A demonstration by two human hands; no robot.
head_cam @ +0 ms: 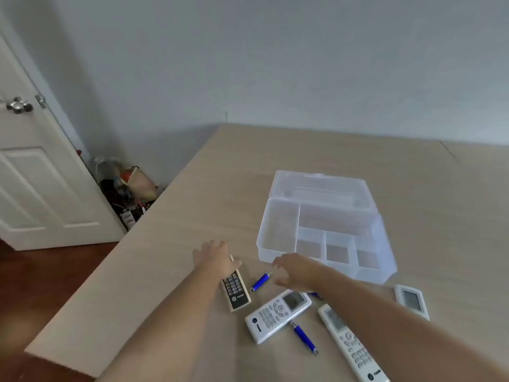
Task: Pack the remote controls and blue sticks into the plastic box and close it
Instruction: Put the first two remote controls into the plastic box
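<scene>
Nothing packed yet: plastic box (pixel 325 230) sits open, all compartments bare. 4 remote controls (pixel 278 315) and blue sticks (pixel 260 282) lie on the table (pixel 192 205) at its 6 o'clock. Your left hand (pixel 216 257) rests on the dark remote (pixel 236 292), grip unclear. Right hand (pixel 293 271) hovers loosely spread, holding nothing. Path clear.

soft, even indoor light, moderately bright, with no single clear source and no harsh glare. the table (pixel 170 271) is evenly lit; shadows under the two hands are faint and diffuse. the corner by the door (pixel 41 175) is dimmer. the whole picture is slightly soft, and the right hand (pixel 293 271) is smeared by motion blur. wide-angle distortion bends the door and table edges, strongest toward the frame's sides. the translucent plastic box (pixel 278 232) looks hazy.
</scene>
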